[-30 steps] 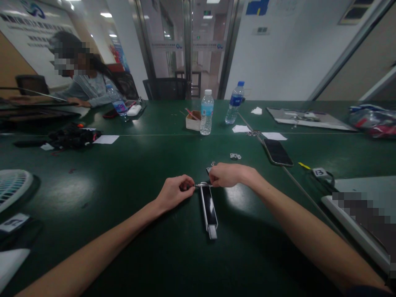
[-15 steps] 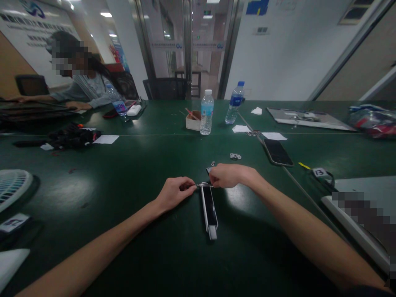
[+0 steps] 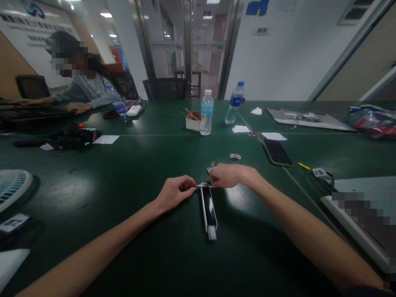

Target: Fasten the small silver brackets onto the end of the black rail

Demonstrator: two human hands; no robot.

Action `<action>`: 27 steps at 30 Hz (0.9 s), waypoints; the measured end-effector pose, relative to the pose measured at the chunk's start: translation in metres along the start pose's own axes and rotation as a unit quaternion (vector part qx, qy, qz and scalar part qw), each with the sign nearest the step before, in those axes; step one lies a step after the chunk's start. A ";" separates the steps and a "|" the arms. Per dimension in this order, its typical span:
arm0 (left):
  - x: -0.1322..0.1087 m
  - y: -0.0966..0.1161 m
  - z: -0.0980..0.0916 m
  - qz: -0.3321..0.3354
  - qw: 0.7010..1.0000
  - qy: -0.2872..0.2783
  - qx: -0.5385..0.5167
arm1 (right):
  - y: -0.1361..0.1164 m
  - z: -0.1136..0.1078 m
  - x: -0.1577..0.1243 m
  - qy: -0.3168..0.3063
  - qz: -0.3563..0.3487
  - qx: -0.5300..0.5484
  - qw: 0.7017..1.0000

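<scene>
A narrow white-and-black device (image 3: 208, 208) lies lengthwise on the green table (image 3: 130, 177) in front of me. At its far end my left hand (image 3: 175, 192) is closed in a pinch on a thin metal tool (image 3: 202, 185) that points right across the device's tip. My right hand (image 3: 227, 175) is closed at that same tip, fingers curled over it; what it grips is hidden. Small metal parts (image 3: 235, 156) lie just beyond my right hand.
A black phone (image 3: 277, 152) lies right of the parts. Two water bottles (image 3: 206, 112) and a small box (image 3: 193, 120) stand farther back. Another person (image 3: 80, 84) sits at the far left. A white fan (image 3: 12, 187) is at the left edge, a tray (image 3: 355, 222) at right.
My hands and the device have barely moved. The person at the far left has shifted an arm slightly.
</scene>
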State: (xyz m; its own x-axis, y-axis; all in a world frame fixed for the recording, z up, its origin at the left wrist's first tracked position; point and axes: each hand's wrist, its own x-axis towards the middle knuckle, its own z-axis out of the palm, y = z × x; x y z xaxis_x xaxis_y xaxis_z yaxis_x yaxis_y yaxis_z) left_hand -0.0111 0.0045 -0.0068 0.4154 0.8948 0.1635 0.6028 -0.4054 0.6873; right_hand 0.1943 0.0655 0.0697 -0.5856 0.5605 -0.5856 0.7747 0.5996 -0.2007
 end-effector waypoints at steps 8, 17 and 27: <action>-0.001 0.000 0.001 0.018 1.000 0.018 0.001 | 0.003 0.001 0.003 0.003 -0.005 0.001 1.000; -0.002 -0.004 0.003 0.017 1.000 0.019 -0.013 | 0.000 0.000 0.000 0.000 0.007 0.010 1.000; -0.001 -0.002 0.002 -0.019 0.998 -0.006 -0.060 | -0.003 -0.002 -0.004 -0.005 0.010 0.015 1.000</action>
State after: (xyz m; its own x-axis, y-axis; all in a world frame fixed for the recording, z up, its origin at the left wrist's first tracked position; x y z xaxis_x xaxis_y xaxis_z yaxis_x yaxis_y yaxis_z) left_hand -0.0118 0.0045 -0.0097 0.4017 0.9068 0.1277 0.5327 -0.3449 0.7728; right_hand 0.1939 0.0628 0.0737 -0.5676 0.5660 -0.5980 0.7929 0.5713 -0.2119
